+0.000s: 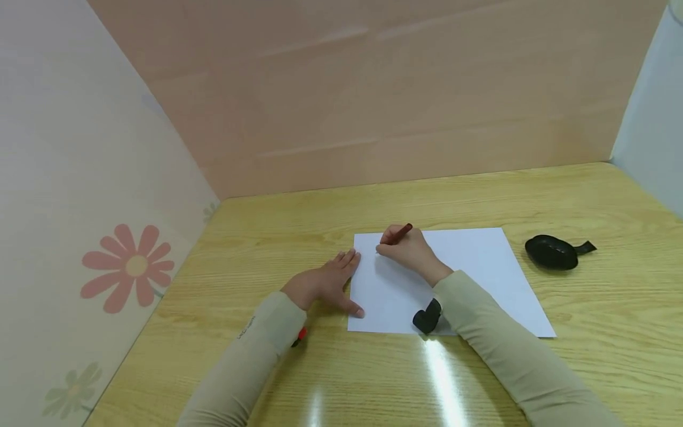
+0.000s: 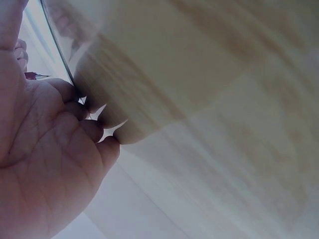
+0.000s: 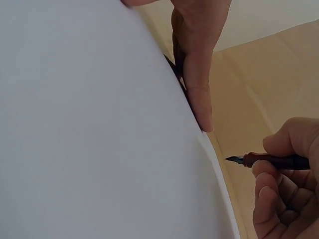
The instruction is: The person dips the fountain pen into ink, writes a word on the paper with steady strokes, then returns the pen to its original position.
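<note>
A white sheet of paper (image 1: 480, 267) lies on the wooden table. My right hand (image 1: 413, 252) is over its upper left part and pinches a dark red fountain pen (image 1: 401, 233) between thumb and fingers. In the right wrist view the pen's metal nib (image 3: 234, 159) is bare and appears slightly off the sheet. My left hand (image 1: 331, 284) rests at the sheet's left edge with fingers extended and thumb spread onto the paper. The left wrist view shows its palm (image 2: 55, 159) close up, its fingertips against the tabletop.
A glossy black oval object (image 1: 552, 252) with a short tail lies right of the paper. A black rounded piece (image 1: 427, 317) shows beside the right sleeve, and a small red-and-black piece (image 1: 301, 335) by the left cuff. Walls stand behind and at both sides of the table (image 1: 267, 231).
</note>
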Action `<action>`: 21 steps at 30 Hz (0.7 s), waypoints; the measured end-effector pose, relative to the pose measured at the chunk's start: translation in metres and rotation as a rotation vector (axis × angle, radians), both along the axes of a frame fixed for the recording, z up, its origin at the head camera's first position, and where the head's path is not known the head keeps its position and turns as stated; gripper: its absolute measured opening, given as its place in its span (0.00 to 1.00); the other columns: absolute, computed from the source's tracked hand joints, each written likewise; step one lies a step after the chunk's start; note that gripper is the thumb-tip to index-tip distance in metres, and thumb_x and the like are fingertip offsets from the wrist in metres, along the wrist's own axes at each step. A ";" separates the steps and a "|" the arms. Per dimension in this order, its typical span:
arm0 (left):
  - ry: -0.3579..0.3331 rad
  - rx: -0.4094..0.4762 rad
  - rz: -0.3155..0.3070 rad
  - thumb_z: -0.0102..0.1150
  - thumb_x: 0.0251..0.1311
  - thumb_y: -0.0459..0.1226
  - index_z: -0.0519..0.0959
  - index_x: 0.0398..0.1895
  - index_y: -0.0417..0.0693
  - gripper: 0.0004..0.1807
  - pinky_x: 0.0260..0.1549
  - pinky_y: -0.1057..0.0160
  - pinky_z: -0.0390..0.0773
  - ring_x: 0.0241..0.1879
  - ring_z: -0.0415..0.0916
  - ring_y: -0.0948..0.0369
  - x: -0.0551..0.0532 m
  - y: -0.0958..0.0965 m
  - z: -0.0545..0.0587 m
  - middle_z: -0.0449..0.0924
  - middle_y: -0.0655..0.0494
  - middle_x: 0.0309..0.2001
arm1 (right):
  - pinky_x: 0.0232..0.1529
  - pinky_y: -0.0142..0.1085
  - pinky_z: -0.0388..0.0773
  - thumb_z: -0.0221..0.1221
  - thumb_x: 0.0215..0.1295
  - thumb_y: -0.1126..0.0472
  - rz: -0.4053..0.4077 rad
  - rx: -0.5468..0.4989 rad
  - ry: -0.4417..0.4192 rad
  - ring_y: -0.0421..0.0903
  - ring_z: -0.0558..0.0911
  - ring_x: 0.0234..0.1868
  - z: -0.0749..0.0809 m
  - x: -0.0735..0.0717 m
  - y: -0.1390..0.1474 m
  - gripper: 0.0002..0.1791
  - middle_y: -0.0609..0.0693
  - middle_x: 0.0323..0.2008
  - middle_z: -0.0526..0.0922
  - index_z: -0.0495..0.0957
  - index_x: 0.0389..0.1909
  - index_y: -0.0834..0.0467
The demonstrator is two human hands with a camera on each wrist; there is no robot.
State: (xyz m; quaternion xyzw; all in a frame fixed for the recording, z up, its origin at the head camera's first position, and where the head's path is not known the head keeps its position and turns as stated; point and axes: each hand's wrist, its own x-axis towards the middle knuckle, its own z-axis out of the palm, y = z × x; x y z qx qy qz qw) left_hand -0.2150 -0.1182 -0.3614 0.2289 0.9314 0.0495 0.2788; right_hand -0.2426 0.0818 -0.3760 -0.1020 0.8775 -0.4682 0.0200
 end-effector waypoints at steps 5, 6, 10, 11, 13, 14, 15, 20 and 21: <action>-0.005 0.011 0.003 0.64 0.42 0.63 0.33 0.73 0.51 0.65 0.69 0.55 0.40 0.72 0.25 0.57 0.001 0.000 0.000 0.25 0.58 0.74 | 0.29 0.32 0.66 0.62 0.54 0.58 -0.007 -0.003 -0.029 0.45 0.72 0.28 -0.003 -0.003 -0.001 0.07 0.49 0.24 0.79 0.78 0.27 0.58; -0.004 0.013 0.003 0.64 0.42 0.63 0.33 0.73 0.50 0.65 0.69 0.55 0.40 0.72 0.25 0.57 0.001 0.000 0.000 0.25 0.58 0.74 | 0.29 0.32 0.66 0.62 0.54 0.58 -0.011 -0.003 -0.042 0.45 0.72 0.28 -0.004 -0.004 -0.002 0.07 0.49 0.24 0.79 0.78 0.27 0.58; -0.007 0.020 0.000 0.64 0.42 0.62 0.33 0.73 0.50 0.65 0.69 0.55 0.39 0.72 0.25 0.57 0.002 0.000 0.001 0.25 0.58 0.74 | 0.28 0.32 0.67 0.62 0.55 0.57 -0.016 -0.006 -0.086 0.44 0.72 0.27 -0.006 -0.004 -0.002 0.08 0.48 0.23 0.78 0.78 0.28 0.58; -0.007 0.021 -0.001 0.64 0.42 0.62 0.33 0.73 0.50 0.65 0.69 0.54 0.39 0.72 0.25 0.57 0.002 0.000 0.001 0.25 0.58 0.74 | 0.27 0.32 0.67 0.62 0.55 0.57 -0.017 -0.008 -0.090 0.43 0.72 0.26 -0.006 -0.004 -0.002 0.08 0.48 0.23 0.77 0.78 0.28 0.58; -0.007 0.020 -0.001 0.64 0.42 0.62 0.33 0.73 0.50 0.65 0.69 0.54 0.39 0.72 0.25 0.57 0.002 0.000 0.002 0.25 0.58 0.74 | 0.26 0.31 0.68 0.62 0.55 0.57 -0.021 -0.023 -0.097 0.43 0.72 0.24 -0.007 -0.004 -0.003 0.08 0.47 0.21 0.77 0.78 0.28 0.58; -0.007 0.019 -0.001 0.64 0.42 0.62 0.33 0.73 0.50 0.65 0.69 0.54 0.39 0.72 0.25 0.57 0.002 0.000 0.002 0.25 0.58 0.74 | 0.26 0.31 0.68 0.62 0.54 0.57 -0.022 -0.034 -0.099 0.42 0.72 0.24 -0.007 -0.004 -0.003 0.08 0.47 0.21 0.77 0.78 0.28 0.58; -0.008 0.017 0.000 0.64 0.42 0.62 0.33 0.73 0.50 0.65 0.69 0.54 0.39 0.72 0.25 0.57 0.002 0.000 0.003 0.25 0.58 0.74 | 0.26 0.31 0.68 0.62 0.54 0.57 -0.023 -0.042 -0.101 0.42 0.72 0.23 -0.007 -0.004 -0.003 0.07 0.47 0.20 0.77 0.78 0.28 0.58; -0.017 0.004 0.009 0.64 0.42 0.63 0.33 0.73 0.51 0.65 0.69 0.54 0.39 0.72 0.24 0.57 0.001 0.000 0.003 0.25 0.59 0.74 | 0.25 0.31 0.68 0.61 0.54 0.58 0.002 -0.054 -0.121 0.42 0.71 0.22 -0.007 -0.005 -0.003 0.06 0.45 0.18 0.74 0.77 0.28 0.57; -0.018 0.001 0.010 0.63 0.42 0.64 0.33 0.73 0.52 0.65 0.69 0.54 0.39 0.72 0.24 0.57 0.001 0.001 0.003 0.25 0.59 0.74 | 0.25 0.31 0.68 0.60 0.54 0.59 0.006 -0.052 -0.124 0.42 0.71 0.22 -0.008 -0.006 -0.003 0.05 0.45 0.18 0.74 0.77 0.28 0.57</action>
